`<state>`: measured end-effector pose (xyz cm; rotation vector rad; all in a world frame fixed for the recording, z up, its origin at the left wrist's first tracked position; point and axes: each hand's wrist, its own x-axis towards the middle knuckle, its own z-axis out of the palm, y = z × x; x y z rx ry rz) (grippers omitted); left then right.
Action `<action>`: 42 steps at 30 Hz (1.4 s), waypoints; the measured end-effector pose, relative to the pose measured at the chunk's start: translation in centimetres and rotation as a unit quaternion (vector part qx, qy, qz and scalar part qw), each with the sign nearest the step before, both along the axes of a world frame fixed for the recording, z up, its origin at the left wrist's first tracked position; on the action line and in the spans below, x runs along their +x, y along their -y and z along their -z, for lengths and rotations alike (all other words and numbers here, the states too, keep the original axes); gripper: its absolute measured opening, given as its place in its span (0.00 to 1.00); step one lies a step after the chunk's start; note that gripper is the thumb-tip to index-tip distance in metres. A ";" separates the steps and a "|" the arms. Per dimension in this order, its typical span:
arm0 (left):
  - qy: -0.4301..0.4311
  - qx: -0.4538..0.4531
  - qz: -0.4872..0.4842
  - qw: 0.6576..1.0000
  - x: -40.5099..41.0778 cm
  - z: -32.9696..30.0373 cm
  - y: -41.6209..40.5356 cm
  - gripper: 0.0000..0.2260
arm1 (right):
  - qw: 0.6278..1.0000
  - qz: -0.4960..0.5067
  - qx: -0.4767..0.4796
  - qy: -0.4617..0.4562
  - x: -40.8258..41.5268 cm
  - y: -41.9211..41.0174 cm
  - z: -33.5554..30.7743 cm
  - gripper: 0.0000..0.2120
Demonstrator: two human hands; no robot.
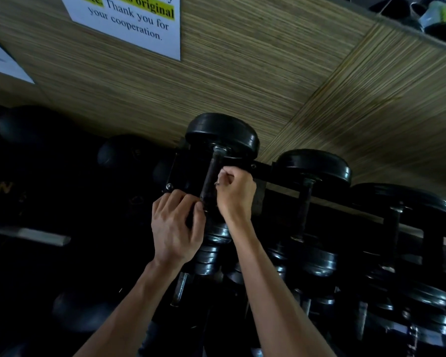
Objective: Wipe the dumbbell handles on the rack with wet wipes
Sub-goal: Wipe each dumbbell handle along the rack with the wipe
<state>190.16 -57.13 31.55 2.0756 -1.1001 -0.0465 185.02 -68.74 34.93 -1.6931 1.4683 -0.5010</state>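
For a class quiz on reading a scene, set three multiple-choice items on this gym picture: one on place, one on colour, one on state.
1. Where are both hands?
A. at a dumbbell handle on the rack
B. on the wall notice
C. on the floor

2. What colour are the dumbbell heads?
A. red
B. black
C. white

3. How are the right hand's fingers?
A. flat
B. curled
C. hidden

Answers: 1 A, the left hand and right hand flank the handle; 2 B, the head is black; 3 B, they bend beside the handle.
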 end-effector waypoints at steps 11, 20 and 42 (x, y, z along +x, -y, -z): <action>-0.003 -0.002 -0.005 1.000 -0.1 -0.1 0.1 0.14 | 0.999 0.028 -0.044 0.002 1.3 1.5 0.6 0.15; -0.005 -0.004 -0.007 1.000 -0.1 -0.2 0.1 0.14 | 0.995 -0.013 -0.095 -0.011 1.0 0.8 0.1 0.10; -0.006 0.006 -0.001 1.000 -0.1 0.0 0.0 0.14 | 0.998 0.020 -0.062 0.006 1.3 1.9 -0.3 0.09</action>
